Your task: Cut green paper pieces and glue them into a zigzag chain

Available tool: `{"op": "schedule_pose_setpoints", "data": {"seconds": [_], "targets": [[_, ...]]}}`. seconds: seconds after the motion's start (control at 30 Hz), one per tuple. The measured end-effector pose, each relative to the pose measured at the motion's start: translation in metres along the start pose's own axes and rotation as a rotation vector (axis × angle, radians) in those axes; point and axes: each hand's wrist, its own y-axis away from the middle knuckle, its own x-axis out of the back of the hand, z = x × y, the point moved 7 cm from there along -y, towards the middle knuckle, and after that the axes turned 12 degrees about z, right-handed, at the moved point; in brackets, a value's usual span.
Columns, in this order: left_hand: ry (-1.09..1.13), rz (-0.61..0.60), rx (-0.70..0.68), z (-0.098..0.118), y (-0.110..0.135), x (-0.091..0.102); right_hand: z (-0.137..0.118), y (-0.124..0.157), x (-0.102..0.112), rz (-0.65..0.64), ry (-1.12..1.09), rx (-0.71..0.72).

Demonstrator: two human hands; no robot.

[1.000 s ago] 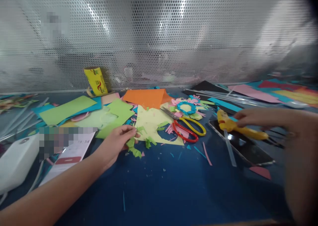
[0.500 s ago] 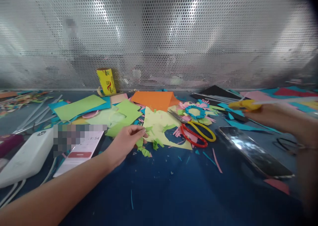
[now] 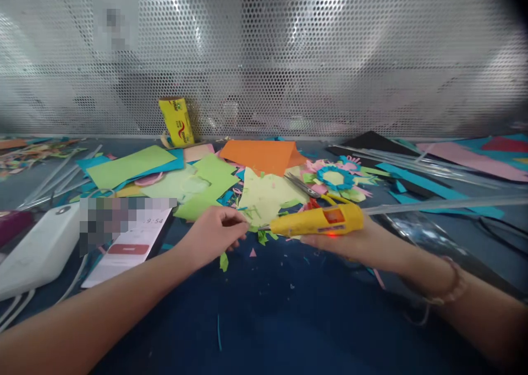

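While the yellow hot glue gun (image 3: 315,221) lies level over the near middle of the table, we see its nozzle pointing left, the tip just beside the fingertips of the left hand (image 3: 216,235). Our right hand (image 3: 363,248) grasps the gun from below, its wrist ringed by a beaded bracelet (image 3: 456,281). A long translucent glue stick (image 3: 433,203) juts rightward from the gun's rear, and a red glow shows on the underside. The left hand has thumb and fingers drawn together in a pinch; a green paper scrap (image 3: 223,261) shows just below it (whether the fingers grip any paper, we cannot tell).

Beyond the gun we find scissors (image 3: 303,185), their handles partly hidden by it, and a pale yellow sheet (image 3: 264,191) with green snippets on it. To the right of the blades is a paper flower (image 3: 336,178) with a blue fringe; farther back lies a folded orange sheet (image 3: 256,154).

On the left we have a phone (image 3: 124,248) with a lit screen, beside a white device (image 3: 37,248) with cables. A yellow packet (image 3: 177,122) stands at the far edge of the blue table (image 3: 264,320), before a perforated metal panel (image 3: 264,50).
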Motion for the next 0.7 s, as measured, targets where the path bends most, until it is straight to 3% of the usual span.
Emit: {"op": "schedule_pose_setpoints", "data": {"seconds": [0.2, 0.5, 0.7], "targets": [[-0.129, -0.029, -0.068, 0.000, -0.001, -0.002, 0.014, 0.001, -0.013, -0.085, -0.167, -0.148], [-0.151, -0.041, -0.075, 0.002, 0.000, -0.004, 0.007, 0.001, -0.016, -0.109, -0.032, -0.107], [-0.151, -0.055, -0.070, 0.002, 0.000, -0.005, 0.007, 0.002, -0.017, -0.129, -0.082, -0.080]]}}
